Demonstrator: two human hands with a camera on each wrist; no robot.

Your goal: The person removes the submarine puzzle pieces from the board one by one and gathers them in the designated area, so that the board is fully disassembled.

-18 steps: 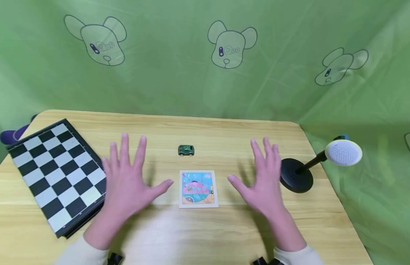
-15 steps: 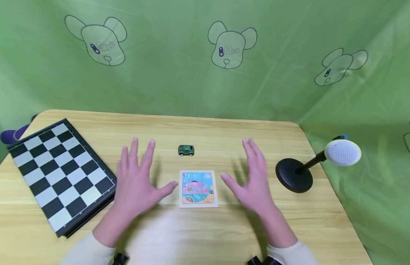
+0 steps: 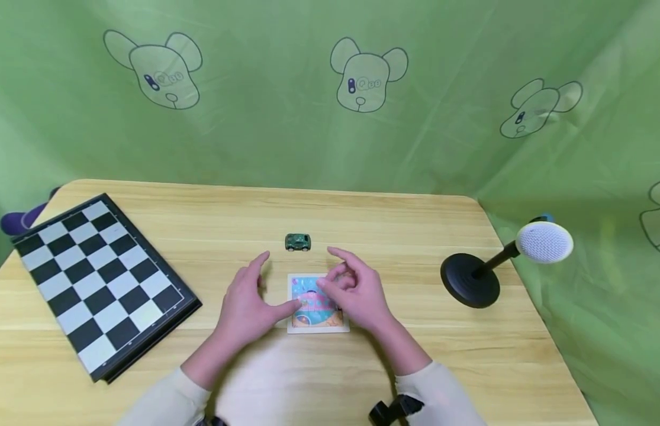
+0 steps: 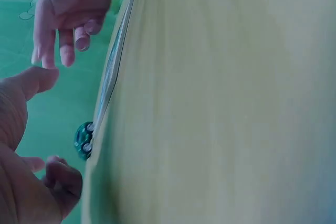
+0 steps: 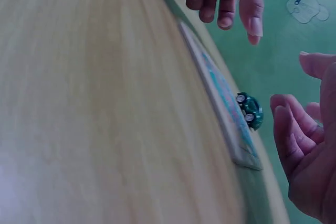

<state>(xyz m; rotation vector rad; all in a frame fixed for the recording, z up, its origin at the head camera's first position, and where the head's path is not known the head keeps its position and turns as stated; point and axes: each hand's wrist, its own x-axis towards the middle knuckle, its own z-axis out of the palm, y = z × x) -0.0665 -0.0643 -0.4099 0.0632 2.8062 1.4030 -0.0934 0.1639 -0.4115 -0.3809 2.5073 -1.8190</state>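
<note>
A small square board (image 3: 317, 319) with a white frame and a pink, blue and sandy cartoon print lies flat on the table. My left hand (image 3: 252, 305) hovers over its left side, thumb stretched across the edge and fingers loosely bent, holding nothing. From the right, my right hand (image 3: 363, 294) overlaps the board's upper right corner in the head view. Its index finger reaches forward while the others curl loosely, and its grasp is empty in the right wrist view. Just beyond the board stands a green toy car (image 3: 298, 242), also visible in the right wrist view (image 5: 250, 111).
A black-and-white chessboard (image 3: 97, 278) lies angled on the left of the wooden table (image 3: 393, 225). At the right stands a black round base (image 3: 470, 281) with a stem and a white oval head (image 3: 544, 242). Behind hangs a green curtain (image 3: 266, 118) printed with cartoon heads.
Both hands have moved inward, from either side of the board to over its edges. Their spread fingers have bent loosely. Board and car stay in place.
</note>
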